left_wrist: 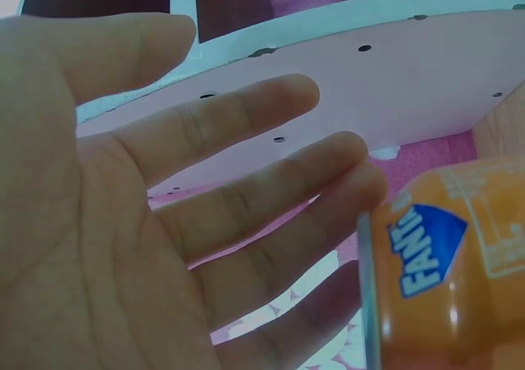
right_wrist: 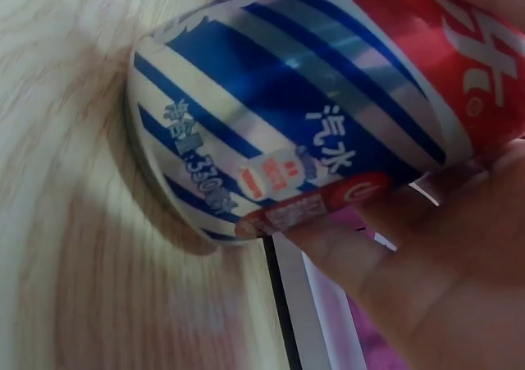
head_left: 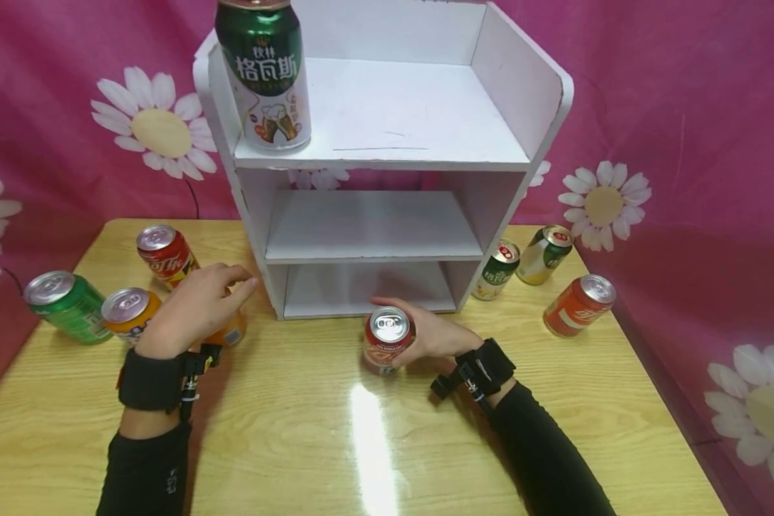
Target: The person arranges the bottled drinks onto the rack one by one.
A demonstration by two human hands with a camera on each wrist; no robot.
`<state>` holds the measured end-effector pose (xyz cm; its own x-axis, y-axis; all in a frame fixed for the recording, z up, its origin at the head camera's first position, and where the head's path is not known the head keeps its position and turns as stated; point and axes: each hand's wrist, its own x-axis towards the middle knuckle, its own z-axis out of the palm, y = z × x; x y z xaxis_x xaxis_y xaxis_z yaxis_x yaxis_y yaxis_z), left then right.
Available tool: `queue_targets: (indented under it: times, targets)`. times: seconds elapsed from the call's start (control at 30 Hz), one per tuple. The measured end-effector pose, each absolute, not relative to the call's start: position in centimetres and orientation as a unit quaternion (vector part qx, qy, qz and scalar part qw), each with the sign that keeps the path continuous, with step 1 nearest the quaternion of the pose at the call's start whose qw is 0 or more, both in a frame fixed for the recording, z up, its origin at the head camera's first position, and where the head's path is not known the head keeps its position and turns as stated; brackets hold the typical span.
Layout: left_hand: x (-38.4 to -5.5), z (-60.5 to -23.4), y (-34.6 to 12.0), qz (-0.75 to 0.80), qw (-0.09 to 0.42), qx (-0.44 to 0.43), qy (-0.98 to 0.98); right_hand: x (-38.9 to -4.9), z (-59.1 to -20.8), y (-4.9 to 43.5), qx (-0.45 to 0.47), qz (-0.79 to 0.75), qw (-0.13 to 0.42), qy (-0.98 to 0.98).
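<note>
Near the middle of the table, my right hand grips a red soda can in front of the shelf. The right wrist view shows this can with blue and white stripes, its base close to the wood and fingers wrapped round its side. My left hand hovers at the left among the cans, fingers spread and holding nothing. Right by its fingertips stands an orange Fanta can, which the hand partly hides in the head view. Another orange can is beside the left wrist.
A white three-tier shelf stands at the back, with a green and white can on its top left. A red can and a green can are at left. Two green-gold cans and a red-orange can stand right.
</note>
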<state>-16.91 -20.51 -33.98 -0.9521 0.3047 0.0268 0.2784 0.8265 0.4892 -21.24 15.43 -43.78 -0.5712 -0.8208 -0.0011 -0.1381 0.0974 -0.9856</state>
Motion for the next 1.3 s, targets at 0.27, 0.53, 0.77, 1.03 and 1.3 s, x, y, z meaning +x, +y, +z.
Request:
queue_targets:
  times: [0.27, 0.53, 0.77, 1.03, 1.3]
  targets:
    - [-16.9, -34.1, -20.5, 0.25, 0.025, 0.153, 0.956, -21.1, -43.9, 14.9, -0.347, -0.537, 0.274, 0.718]
    - [-17.0, -33.9, -20.5, 0.255, 0.029, 0.151, 0.955, -20.2, -42.9, 14.1, -0.361, -0.534, 0.241, 0.725]
    - [-16.8, -33.8, -20.6, 0.256, 0.034, 0.145, 0.955, -19.4, -41.7, 13.5, -0.394, -0.541, 0.224, 0.708]
    - [-16.8, -33.7, -20.6, 0.257, 0.028, 0.148, 0.955, -18.8, -41.0, 13.1, -0.361, -0.5, 0.197, 0.762]
    - [-16.8, -33.8, -20.5, 0.261, 0.032, 0.145, 0.954, -18.9, -41.6, 13.1, -0.357, -0.498, 0.194, 0.766]
